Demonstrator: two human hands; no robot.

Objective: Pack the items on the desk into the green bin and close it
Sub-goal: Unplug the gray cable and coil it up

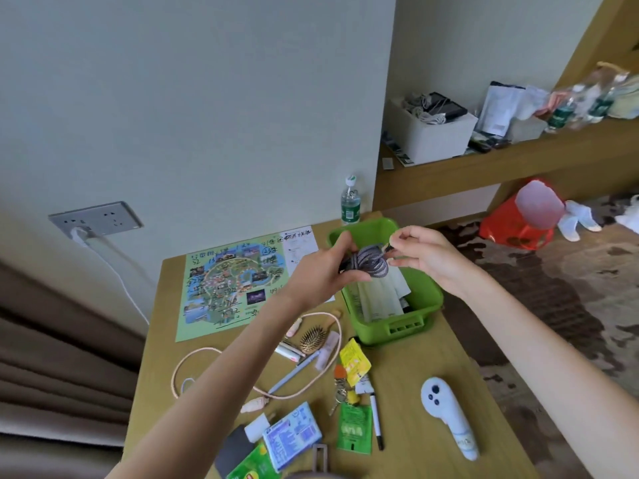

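Fingers (397, 240) of both hands are pinching a coiled grey braided cable (368, 262), which is being held just above the open green plastic bin (404, 321) on the wooden surface (415, 368).

Handwriting on the map (232, 284) and package labels stay illegible.

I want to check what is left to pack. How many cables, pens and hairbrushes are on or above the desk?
Cables: 2 (grey braided cable, pink cable)
Pens: 2 (blue pen, black marker)
Hairbrushes: 1 (hairbrush)
Total: 5
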